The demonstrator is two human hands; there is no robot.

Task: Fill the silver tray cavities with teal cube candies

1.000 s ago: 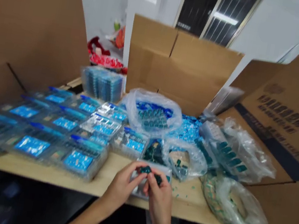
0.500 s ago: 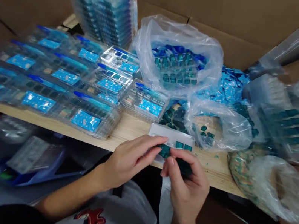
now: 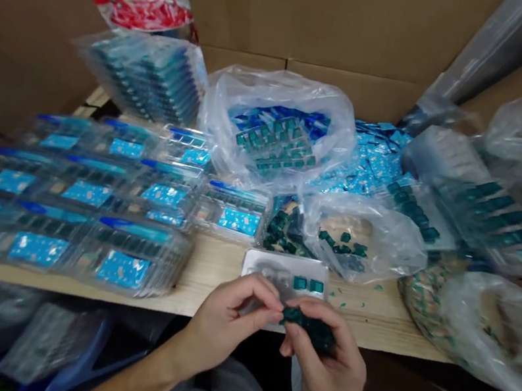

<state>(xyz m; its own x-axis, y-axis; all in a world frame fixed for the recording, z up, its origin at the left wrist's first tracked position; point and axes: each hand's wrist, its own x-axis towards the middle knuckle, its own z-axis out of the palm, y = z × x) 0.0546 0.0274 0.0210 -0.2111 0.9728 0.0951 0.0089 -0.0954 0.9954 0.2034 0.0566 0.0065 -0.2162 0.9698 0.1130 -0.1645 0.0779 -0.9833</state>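
Both hands meet just in front of the table edge, holding a cluster of small dark teal square pieces (image 3: 309, 329). My right hand (image 3: 324, 373) cups most of the cluster, and the fingertips of my left hand (image 3: 232, 321) pinch its left end. Just beyond them lies a white-silver plastic tray (image 3: 269, 266), partly hidden behind my left hand. Two teal squares (image 3: 307, 284) sit in a row in it. How the pieces in the cluster are joined is hidden by my fingers.
Stacked clear packs with blue labels (image 3: 86, 193) cover the wooden table (image 3: 207, 280) on the left. Plastic bags of teal and blue pieces (image 3: 276, 131) lie behind and to the right. Loose teal crumbs dot the wood. Cardboard box flaps (image 3: 320, 18) stand behind.
The view has tilted upward, so the table sits higher in the frame. My hands have drawn closer around the teal cluster, and my left fingers now pinch its end.
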